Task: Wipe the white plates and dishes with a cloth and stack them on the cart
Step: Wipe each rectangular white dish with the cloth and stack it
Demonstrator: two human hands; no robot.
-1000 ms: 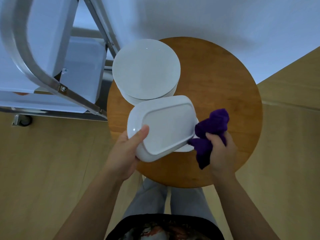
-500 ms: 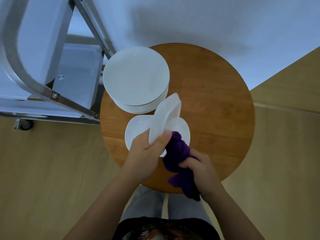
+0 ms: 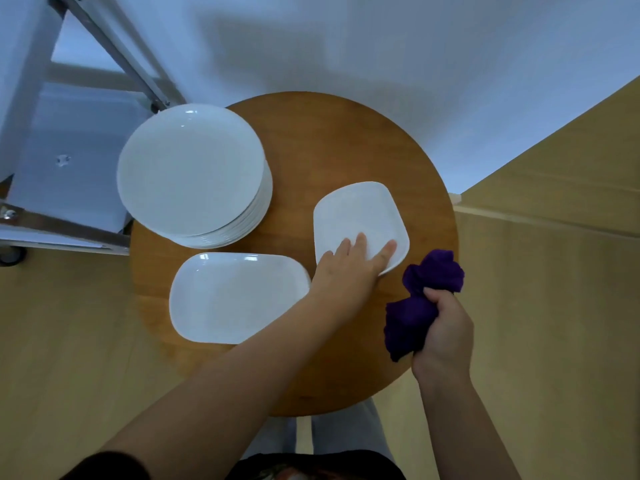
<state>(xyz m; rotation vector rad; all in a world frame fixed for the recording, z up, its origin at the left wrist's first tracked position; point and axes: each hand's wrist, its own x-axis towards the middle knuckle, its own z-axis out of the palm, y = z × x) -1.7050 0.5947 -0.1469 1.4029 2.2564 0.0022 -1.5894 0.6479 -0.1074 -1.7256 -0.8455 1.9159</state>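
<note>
As we look down from the head camera, no writing shows on anything.
Table (image 3: 346, 140): round, smooth brown wood.
Cart (image 3: 114, 53): metal frame, pale shelves, at the table's far left.
Round plates (image 3: 190, 168): glossy white stack on the table's left.
Rectangular dish (image 3: 235, 296): white, rounded corners, near edge.
Squarish dish (image 3: 356, 213): white, on the right.
Left hand (image 3: 349, 268): we see fingers straight, flat on the squarish dish.
Right hand (image 3: 446, 327): clutches the bunched purple cloth (image 3: 420, 299).
</note>
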